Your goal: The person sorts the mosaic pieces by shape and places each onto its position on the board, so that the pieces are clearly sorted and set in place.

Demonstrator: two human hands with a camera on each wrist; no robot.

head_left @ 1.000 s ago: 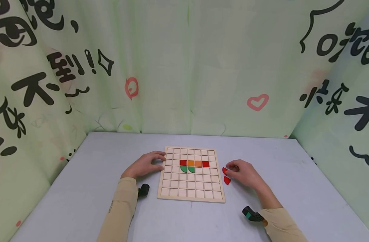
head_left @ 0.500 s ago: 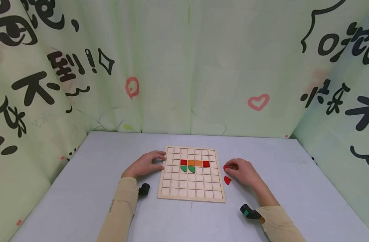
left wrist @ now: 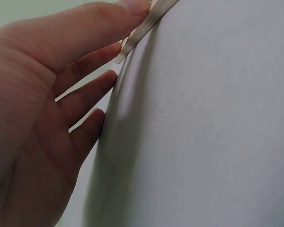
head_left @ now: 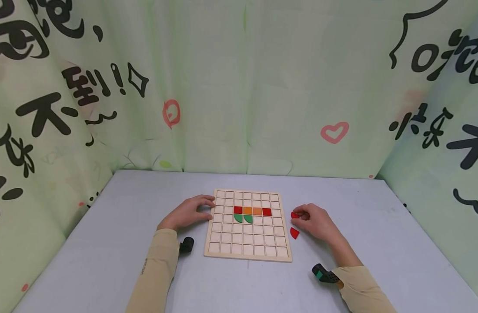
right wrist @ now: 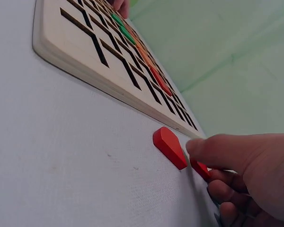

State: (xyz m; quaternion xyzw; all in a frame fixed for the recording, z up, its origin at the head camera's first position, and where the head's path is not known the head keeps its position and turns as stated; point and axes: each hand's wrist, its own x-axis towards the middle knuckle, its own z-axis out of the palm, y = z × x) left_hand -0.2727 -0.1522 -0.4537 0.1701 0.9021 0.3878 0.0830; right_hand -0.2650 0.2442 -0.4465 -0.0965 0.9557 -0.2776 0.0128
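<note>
My right hand (head_left: 313, 221) pinches a red quarter-circle piece (head_left: 295, 215) between thumb and index finger, just right of the board. In the right wrist view the thumb partly hides this held piece (right wrist: 199, 168). Nearer to me a second red quarter-circle piece (head_left: 294, 233) lies flat on the table. My left hand (head_left: 187, 212) rests against the left edge of the wooden grid board (head_left: 225, 238), its fingers fairly straight and spread in the left wrist view. One grid row holds a red square (head_left: 238, 210), two orange squares (head_left: 247, 211) and another red square (head_left: 266, 211). Below sit two green quarter-circle pieces (head_left: 248, 219).
The white table (head_left: 145, 200) stretches out around the board, with a printed pale green curtain (head_left: 285, 87) behind and at both sides. A dark wrist camera (head_left: 186, 245) juts inward from the left wrist, another dark wrist camera (head_left: 324, 274) from the right.
The right hand has shifted the farther red quarter-circle piece slightly away and to the right, and the piece has turned. The left hand and board look still.
</note>
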